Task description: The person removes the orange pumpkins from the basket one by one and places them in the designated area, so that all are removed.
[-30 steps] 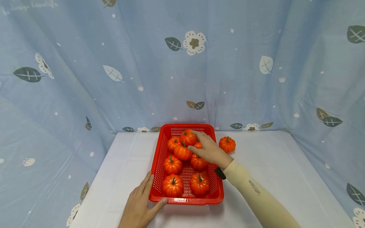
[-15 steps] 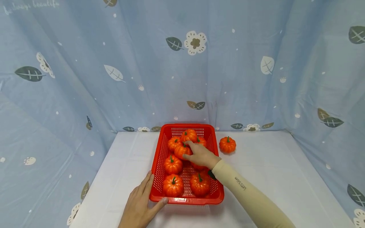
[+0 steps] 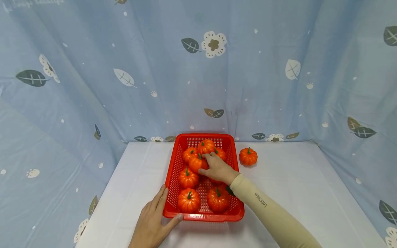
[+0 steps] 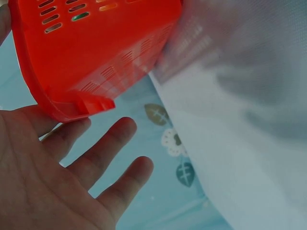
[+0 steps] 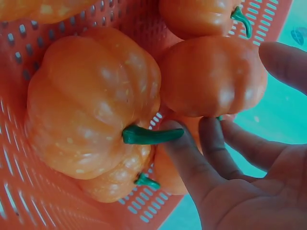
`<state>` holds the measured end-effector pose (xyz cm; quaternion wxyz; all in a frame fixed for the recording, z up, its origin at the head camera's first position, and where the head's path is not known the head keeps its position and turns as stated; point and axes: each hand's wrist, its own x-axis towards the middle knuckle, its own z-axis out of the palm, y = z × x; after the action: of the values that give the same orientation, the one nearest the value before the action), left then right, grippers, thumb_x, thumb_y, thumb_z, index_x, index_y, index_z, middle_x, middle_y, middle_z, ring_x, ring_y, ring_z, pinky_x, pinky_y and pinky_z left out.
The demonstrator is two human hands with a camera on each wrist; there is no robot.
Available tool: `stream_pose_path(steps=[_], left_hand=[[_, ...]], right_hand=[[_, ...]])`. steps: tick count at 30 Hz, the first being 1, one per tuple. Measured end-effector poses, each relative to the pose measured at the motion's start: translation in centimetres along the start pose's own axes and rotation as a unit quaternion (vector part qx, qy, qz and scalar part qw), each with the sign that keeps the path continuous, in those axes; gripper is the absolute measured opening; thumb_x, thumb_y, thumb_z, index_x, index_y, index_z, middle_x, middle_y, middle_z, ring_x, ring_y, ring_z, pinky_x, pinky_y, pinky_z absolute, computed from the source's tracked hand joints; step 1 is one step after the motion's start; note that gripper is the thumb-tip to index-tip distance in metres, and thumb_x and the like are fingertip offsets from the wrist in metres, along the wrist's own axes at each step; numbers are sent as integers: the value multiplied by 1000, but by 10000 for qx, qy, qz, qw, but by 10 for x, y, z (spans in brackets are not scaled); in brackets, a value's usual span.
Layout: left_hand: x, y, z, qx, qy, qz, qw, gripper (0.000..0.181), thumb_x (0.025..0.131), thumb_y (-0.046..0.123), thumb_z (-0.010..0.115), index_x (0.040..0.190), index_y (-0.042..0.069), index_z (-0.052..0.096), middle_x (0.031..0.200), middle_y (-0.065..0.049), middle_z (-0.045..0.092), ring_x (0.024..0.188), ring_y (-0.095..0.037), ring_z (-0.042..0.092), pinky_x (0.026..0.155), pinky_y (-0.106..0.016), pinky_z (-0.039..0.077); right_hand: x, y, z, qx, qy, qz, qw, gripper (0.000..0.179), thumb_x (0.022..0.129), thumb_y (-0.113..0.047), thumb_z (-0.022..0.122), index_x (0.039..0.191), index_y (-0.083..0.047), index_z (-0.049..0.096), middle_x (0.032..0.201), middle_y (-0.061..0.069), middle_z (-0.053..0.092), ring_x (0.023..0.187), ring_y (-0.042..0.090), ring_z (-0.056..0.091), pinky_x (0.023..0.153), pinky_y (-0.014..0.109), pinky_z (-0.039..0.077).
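A red plastic basket (image 3: 203,217) holds several small orange pumpkins with green stems. My right hand (image 3: 218,168) reaches in over its right side and grips one pumpkin (image 3: 196,163) lying on top of the others, thumb on the near side, fingers on the far side. The right wrist view shows that pumpkin (image 5: 213,76) between the thumb and fingertips, close beside a larger pumpkin (image 5: 93,100). At the basket's front left corner rests my left hand (image 3: 152,218), fingers extended along the side and thumb by the front rim. In the left wrist view its fingers lie loosely spread.
One more pumpkin (image 3: 248,156) sits on the white table (image 3: 288,179), to the right of the basket near the back. A blue patterned curtain (image 3: 161,75) hangs behind the table and along both sides.
My right hand came down and toward the front from above the rear pumpkins and took hold of the top pumpkin, which has shifted and tilted slightly. The left hand stays at the basket corner.
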<state>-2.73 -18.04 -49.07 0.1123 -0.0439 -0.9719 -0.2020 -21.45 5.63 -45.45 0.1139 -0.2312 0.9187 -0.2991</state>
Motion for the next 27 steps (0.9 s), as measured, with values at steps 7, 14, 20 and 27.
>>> stream_pose_path(steps=[7,14,20,27], left_hand=[[0,0,0,-9,-23,-27,10000,97,86,71,64,157,10,39,162,-5,36,127,-33,54,101,-59,44],[0,-2,1,-58,17,-22,10000,98,85,70,67,158,11,38,162,-4,35,126,-33,54,102,-58,44],[1,-4,3,-99,11,-75,9999,100,84,71,68,158,12,37,163,-2,33,128,-32,52,103,-57,43],[0,-4,4,-96,32,-71,9999,101,83,71,68,158,12,37,163,-2,33,129,-31,52,103,-57,43]], right_hand=[[-1,-4,2,21,104,-159,9998,58,94,-36,73,138,-2,57,121,16,50,99,25,58,96,40,51],[-1,-7,5,175,287,-281,9990,44,94,-33,74,130,-11,59,141,21,42,113,32,60,99,44,51],[-1,-10,6,216,293,-558,9978,39,92,-30,77,122,-11,58,136,15,52,112,27,60,100,42,50],[0,-13,9,149,408,-650,9969,39,91,-29,79,117,-10,56,114,4,58,99,20,58,93,35,52]])
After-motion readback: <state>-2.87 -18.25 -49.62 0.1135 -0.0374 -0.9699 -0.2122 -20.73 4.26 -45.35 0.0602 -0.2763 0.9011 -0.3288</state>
